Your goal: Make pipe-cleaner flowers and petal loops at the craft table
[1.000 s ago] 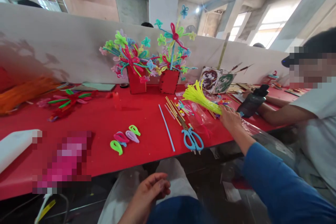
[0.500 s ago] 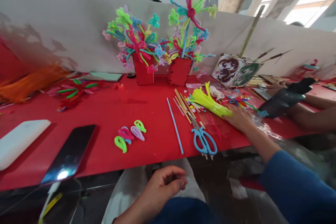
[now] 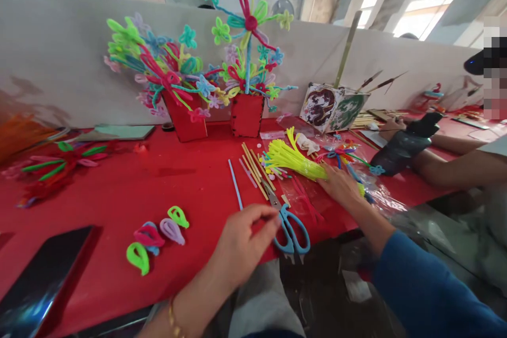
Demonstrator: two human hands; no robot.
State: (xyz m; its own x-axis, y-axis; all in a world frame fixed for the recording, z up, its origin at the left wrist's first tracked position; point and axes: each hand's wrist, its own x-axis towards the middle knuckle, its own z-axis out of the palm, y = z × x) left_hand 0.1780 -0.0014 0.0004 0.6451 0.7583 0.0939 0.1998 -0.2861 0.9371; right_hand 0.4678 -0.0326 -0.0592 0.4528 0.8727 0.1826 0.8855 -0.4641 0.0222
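Note:
My right hand (image 3: 341, 186) is wrapped over the bagged end of a bundle of yellow pipe cleaners (image 3: 295, 159). My left hand (image 3: 247, 237) hovers at the table's front edge, its fingers loosely curled and a gap left to the thumb; nothing shows in it. Just beside it lie blue-handled scissors (image 3: 292, 235), partly behind its fingertips. A light blue pipe cleaner (image 3: 235, 182) runs partly behind the left hand. Several bent pipe-cleaner loops, among them a lilac loop (image 3: 171, 230) and a green loop (image 3: 138, 259), rest on the red table (image 3: 190, 179).
Two red boxes, a left box (image 3: 184, 116) and a right box (image 3: 247, 116), hold pipe-cleaner flowers. A phone (image 3: 47, 274) lies at front left. Thin wooden sticks (image 3: 255, 169) lie behind the scissors. On the right stand a dark bottle (image 3: 404, 145) and a co-worker's arm (image 3: 455, 166).
My left hand has risen from my lap to the table edge by the scissors. My right hand has stayed on the yellow bundle. The view has turned to the right.

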